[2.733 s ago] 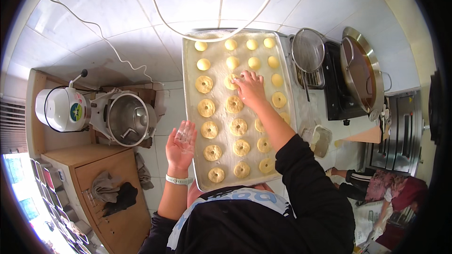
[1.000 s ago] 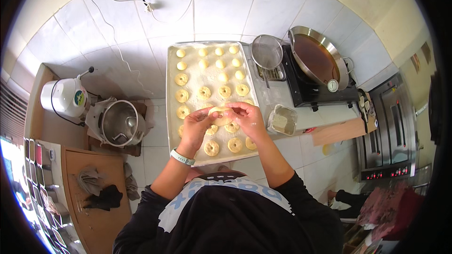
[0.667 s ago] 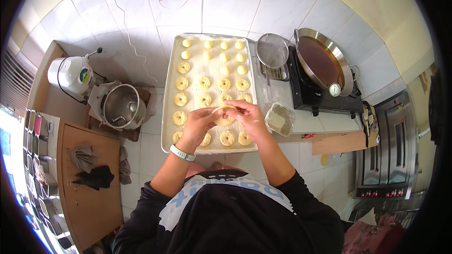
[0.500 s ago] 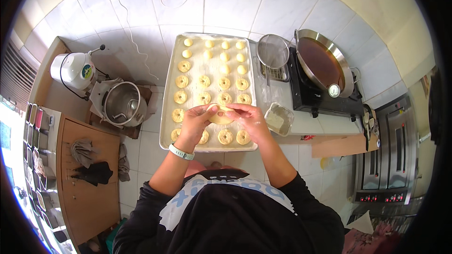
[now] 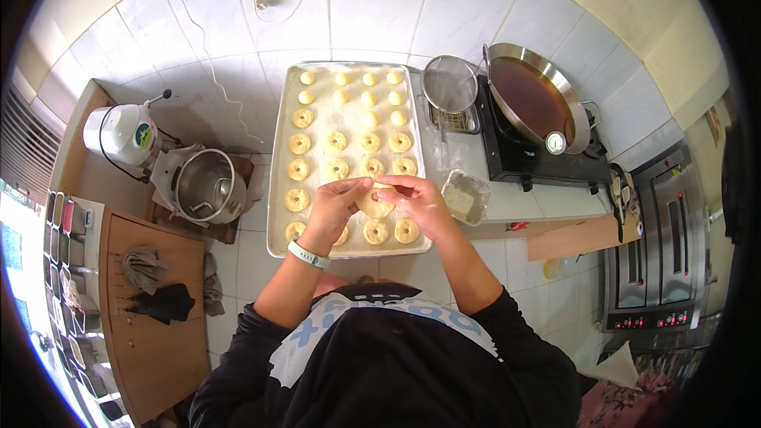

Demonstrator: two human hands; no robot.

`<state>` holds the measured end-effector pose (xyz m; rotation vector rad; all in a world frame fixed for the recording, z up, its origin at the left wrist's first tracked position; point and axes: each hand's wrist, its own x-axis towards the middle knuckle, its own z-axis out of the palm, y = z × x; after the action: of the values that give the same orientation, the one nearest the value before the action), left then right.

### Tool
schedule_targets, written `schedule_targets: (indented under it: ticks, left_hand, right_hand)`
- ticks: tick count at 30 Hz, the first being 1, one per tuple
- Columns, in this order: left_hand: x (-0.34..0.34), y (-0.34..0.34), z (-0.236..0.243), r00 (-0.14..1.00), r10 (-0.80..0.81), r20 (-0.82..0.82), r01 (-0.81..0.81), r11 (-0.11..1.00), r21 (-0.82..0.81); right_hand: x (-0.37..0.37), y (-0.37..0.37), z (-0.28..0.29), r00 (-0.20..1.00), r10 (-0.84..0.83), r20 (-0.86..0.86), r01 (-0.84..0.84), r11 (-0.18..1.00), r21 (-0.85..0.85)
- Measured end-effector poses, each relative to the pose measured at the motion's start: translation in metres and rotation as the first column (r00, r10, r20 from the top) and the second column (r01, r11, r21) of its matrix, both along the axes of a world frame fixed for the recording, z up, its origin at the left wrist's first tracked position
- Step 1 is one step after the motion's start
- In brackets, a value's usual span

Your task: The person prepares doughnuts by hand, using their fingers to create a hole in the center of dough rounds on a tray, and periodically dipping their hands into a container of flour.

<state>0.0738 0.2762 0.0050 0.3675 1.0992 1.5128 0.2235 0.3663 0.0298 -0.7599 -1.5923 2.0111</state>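
Between my two hands, above the near part of a large tray [image 5: 279, 218], hangs a pale ring of dough [image 5: 376, 204] with a hole in its middle. My left hand [image 5: 339, 204] pinches its upper left edge between thumb and fingers. From the other side my right hand [image 5: 414, 200] grips it, fingers on the upper rim and thumb near the hole. Dough rings [image 5: 370, 143] lie in rows on the tray, and several round dough balls [image 5: 369, 99] sit at its far end. My hands hide part of the rings beneath them.
Right of the tray stand a plastic tub [image 5: 464, 196] of white powder and a mesh strainer [image 5: 450, 83]. Beyond them, a wide pan [image 5: 533, 99] of brown oil with a dial thermometer [image 5: 556, 143] rests on a black stove [image 5: 507, 160]. A mixer bowl [image 5: 208, 184] is at left.
The dough ring has turned between my fingers, and my right thumb has shifted toward its hole. The whole view has tilted slightly.
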Motion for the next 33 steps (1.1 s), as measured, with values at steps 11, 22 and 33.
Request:
schedule_targets:
  ticks: [11,22,33]
  left_hand:
    - [-0.052,-0.012,-0.013,1.000,0.007,0.004,-0.007,1.000,0.003]
    - [-0.136,-0.023,-0.011,0.975,-0.214,0.054,0.215,0.976,-0.023]
    - [-0.191,-0.024,-0.020,0.974,-0.217,0.065,0.222,0.972,-0.081]
  right_hand:
    - [-0.044,-0.003,-0.008,0.999,0.000,0.049,-0.003,0.999,0.051]
    - [-0.127,-0.035,-0.019,0.990,-0.108,0.095,0.090,0.980,0.177]
    - [-0.169,-0.056,-0.019,0.981,-0.179,0.077,0.177,0.983,0.040]
